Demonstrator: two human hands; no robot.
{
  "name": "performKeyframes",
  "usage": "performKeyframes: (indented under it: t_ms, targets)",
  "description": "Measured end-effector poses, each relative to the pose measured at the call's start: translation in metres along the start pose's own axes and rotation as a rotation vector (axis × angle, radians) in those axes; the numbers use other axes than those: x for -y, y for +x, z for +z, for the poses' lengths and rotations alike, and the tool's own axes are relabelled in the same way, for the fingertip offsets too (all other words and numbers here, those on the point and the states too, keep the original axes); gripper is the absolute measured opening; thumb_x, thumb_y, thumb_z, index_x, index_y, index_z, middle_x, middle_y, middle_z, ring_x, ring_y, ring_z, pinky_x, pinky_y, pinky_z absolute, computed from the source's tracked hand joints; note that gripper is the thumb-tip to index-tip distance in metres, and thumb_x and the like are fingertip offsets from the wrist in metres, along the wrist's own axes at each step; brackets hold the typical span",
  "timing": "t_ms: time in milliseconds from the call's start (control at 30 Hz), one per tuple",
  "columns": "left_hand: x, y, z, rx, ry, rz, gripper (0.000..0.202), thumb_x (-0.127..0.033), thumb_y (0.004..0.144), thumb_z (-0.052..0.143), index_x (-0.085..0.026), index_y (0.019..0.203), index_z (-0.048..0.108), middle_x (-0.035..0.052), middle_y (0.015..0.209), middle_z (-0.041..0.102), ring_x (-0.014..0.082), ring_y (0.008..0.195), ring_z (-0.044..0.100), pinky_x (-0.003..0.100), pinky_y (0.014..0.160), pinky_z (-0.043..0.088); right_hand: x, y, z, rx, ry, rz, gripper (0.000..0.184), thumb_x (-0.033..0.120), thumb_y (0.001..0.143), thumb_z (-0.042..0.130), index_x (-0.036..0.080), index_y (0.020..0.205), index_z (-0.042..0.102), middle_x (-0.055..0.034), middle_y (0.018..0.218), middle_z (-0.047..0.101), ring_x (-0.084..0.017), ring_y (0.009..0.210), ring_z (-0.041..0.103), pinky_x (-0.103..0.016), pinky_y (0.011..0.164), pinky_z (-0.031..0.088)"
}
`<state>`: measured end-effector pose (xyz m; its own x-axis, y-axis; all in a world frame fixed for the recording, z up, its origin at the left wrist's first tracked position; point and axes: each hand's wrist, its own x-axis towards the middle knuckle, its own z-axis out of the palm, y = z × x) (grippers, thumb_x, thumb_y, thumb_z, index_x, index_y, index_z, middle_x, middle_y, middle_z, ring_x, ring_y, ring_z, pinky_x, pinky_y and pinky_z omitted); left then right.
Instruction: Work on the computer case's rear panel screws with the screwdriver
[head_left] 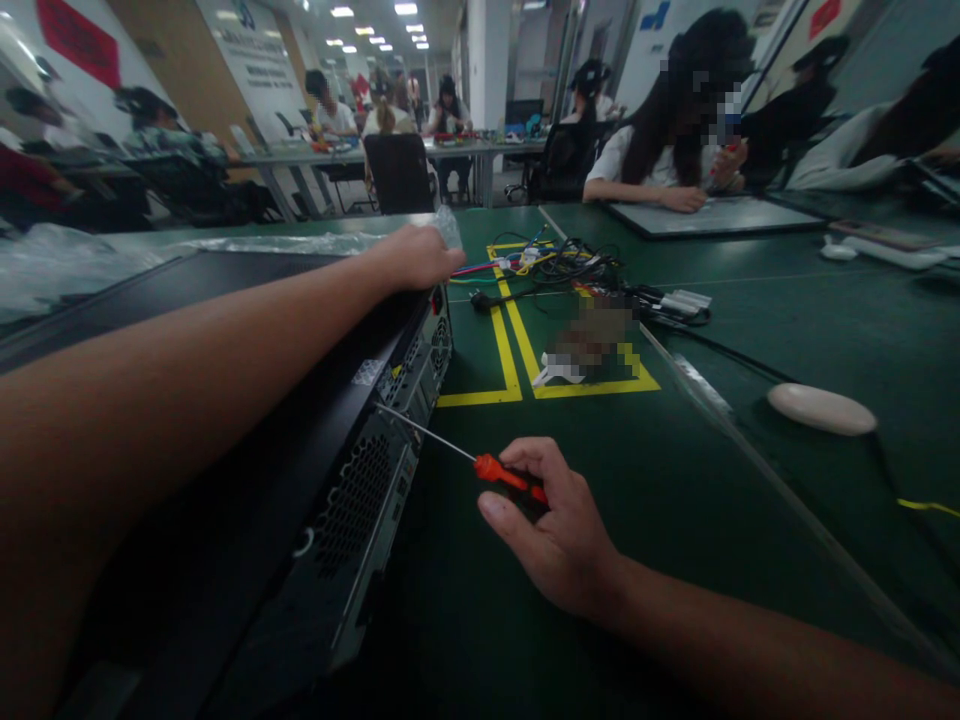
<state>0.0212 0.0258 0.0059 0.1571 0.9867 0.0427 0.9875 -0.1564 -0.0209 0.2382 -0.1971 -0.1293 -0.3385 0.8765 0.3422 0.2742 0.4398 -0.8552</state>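
Observation:
A black computer case lies on its side at the left, its rear panel with vents and ports turned towards the right. My right hand is closed round the red-and-black handle of a screwdriver, thumb and fingers on either side. The thin shaft points left, and its tip meets the rear panel near the upper edge; the screw there is too small to make out. Across the case reaches my left arm. My left hand is closed over the far rear corner of the case, its fingertips mostly hidden.
Beyond the case lies a tangle of cables with a black plug. Yellow tape marks the green table. A pale oval object lies at right. Clear plastic sits behind the case. A person works opposite.

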Motion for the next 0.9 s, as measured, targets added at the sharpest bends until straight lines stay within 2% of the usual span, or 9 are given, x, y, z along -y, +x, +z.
performKeyframes:
  t_ms: [67,133,500,700,900]
  targets:
    - [0.0010,0.0015,0.0009,-0.006,0.002,0.005,0.071,-0.052,0.097,0.033,-0.006,0.132,0.074,0.0235,0.124,0.072,0.0380,0.125,0.063,0.043,0.106,0.047,0.0000,-0.0010,0.0005,-0.004,-0.015,0.015,0.018,0.025,0.091,0.069,0.024,0.102,0.055,0.0034,0.079,0.062,-0.014,0.063,0.055,-0.025,0.059,0.043]
    - [0.0017,0.0027,0.0020,-0.010,0.004,-0.001,0.070,-0.051,0.097,0.033,-0.006,0.132,0.074,0.0235,0.123,0.073,0.0381,0.124,0.063,0.044,0.107,0.047,0.0001,-0.0007,0.0006,-0.007,-0.031,0.011,0.014,0.023,0.093,0.066,0.024,0.098,0.053,0.0032,0.078,0.061,-0.013,0.061,0.053,-0.025,0.058,0.040]
    - [0.0030,0.0047,0.0048,-0.027,-0.028,-0.019,0.069,-0.054,0.096,0.037,-0.010,0.134,0.074,0.0208,0.133,0.070,0.0377,0.126,0.062,0.042,0.110,0.046,-0.0006,0.0013,0.0012,-0.017,-0.050,-0.011,0.009,0.020,0.095,0.062,0.024,0.099,0.055,0.0022,0.081,0.061,-0.014,0.063,0.053,-0.026,0.059,0.039]
    - [0.0021,0.0037,0.0033,-0.028,-0.037,0.000,0.069,-0.051,0.096,0.036,-0.008,0.134,0.074,0.0233,0.126,0.072,0.0387,0.123,0.063,0.045,0.108,0.047,-0.0011,0.0003,0.0008,-0.020,-0.045,-0.014,0.011,0.020,0.094,0.063,0.024,0.100,0.054,0.0017,0.082,0.062,-0.013,0.062,0.052,-0.026,0.059,0.039]
    - [0.0030,0.0042,0.0034,-0.009,-0.011,0.020,0.067,-0.049,0.097,0.035,-0.008,0.133,0.074,0.0208,0.121,0.071,0.0380,0.127,0.061,0.044,0.110,0.044,-0.0021,0.0009,0.0007,-0.021,-0.046,-0.007,0.009,0.021,0.095,0.063,0.024,0.100,0.055,0.0013,0.083,0.063,-0.014,0.062,0.053,-0.026,0.059,0.040]
